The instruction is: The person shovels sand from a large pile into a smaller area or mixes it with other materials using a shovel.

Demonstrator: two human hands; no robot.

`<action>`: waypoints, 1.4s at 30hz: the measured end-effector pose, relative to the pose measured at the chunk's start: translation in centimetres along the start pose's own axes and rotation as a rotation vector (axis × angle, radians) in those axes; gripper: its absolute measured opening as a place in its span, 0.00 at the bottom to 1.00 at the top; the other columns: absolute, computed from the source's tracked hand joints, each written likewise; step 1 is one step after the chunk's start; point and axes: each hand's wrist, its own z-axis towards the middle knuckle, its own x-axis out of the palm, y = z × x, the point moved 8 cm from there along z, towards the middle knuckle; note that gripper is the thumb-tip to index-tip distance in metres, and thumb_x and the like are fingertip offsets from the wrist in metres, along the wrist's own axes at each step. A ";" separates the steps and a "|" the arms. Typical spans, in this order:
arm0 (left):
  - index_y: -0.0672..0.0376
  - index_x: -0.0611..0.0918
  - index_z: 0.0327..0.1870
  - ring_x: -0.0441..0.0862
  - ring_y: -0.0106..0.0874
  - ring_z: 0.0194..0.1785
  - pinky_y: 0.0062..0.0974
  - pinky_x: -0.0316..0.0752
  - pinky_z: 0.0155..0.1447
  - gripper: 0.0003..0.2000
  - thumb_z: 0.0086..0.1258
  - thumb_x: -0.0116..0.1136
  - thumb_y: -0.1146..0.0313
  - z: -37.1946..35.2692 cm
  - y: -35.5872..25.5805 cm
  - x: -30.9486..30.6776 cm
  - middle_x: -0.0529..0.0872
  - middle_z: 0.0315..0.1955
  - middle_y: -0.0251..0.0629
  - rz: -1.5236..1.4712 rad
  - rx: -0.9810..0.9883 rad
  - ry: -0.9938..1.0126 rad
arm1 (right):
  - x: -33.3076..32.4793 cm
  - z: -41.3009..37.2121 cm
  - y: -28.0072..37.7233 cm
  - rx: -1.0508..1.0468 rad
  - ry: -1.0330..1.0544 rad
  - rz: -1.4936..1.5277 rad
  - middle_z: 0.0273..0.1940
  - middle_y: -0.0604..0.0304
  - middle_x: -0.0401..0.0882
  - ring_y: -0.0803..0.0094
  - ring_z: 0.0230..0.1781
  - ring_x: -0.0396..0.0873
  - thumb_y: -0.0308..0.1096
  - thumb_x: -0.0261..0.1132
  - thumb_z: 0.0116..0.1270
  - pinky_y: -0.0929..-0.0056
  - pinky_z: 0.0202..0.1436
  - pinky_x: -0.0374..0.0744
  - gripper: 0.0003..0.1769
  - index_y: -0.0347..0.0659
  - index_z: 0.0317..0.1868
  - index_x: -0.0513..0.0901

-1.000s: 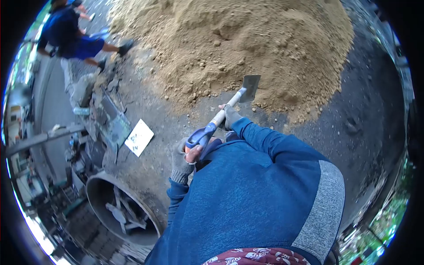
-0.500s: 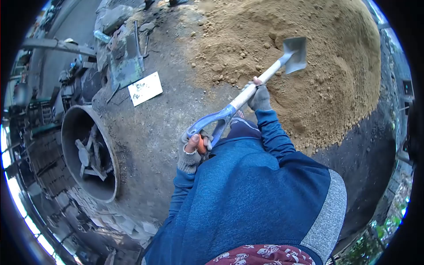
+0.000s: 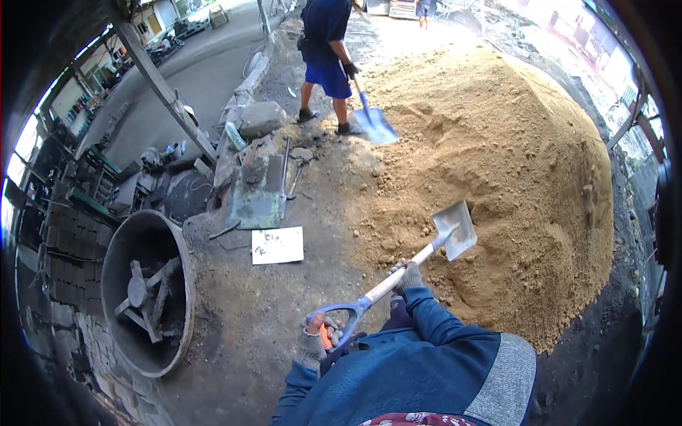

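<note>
A shovel [image 3: 386,285] with a pale shaft, blue D-shaped handle and grey metal blade slants across the lower middle. My left hand [image 3: 317,336], in a grey fingerless glove, is wrapped round the orange grip of the handle. Gloved too, my right hand [image 3: 408,275] holds the shaft partway toward the blade. The blade rests at the near slope of a large sand pile [image 3: 518,163], with little or no sand visible on it.
Another person [image 3: 328,50] in dark clothes stands beyond with a blue shovel [image 3: 376,126]. At left are a round mixer drum [image 3: 186,312] with metal arms, a white board [image 3: 278,246], a greenish plate [image 3: 254,192] and a slanted post [image 3: 153,74].
The view has tilted up, bringing the other person into sight. Both my hands still hold the shovel, whose blade appears lower in the frame, against the sand.
</note>
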 end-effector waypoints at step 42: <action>0.47 0.65 0.20 0.62 0.23 0.16 0.26 0.65 0.22 0.27 0.69 0.46 0.35 5.7 16.1 -10.5 0.63 0.12 0.25 -0.369 -0.188 -0.613 | -3.1 11.3 -2.5 0.075 -0.090 -0.405 0.26 0.55 0.73 0.54 0.22 0.76 0.35 0.54 0.72 0.49 0.28 0.82 0.05 0.44 0.40 0.73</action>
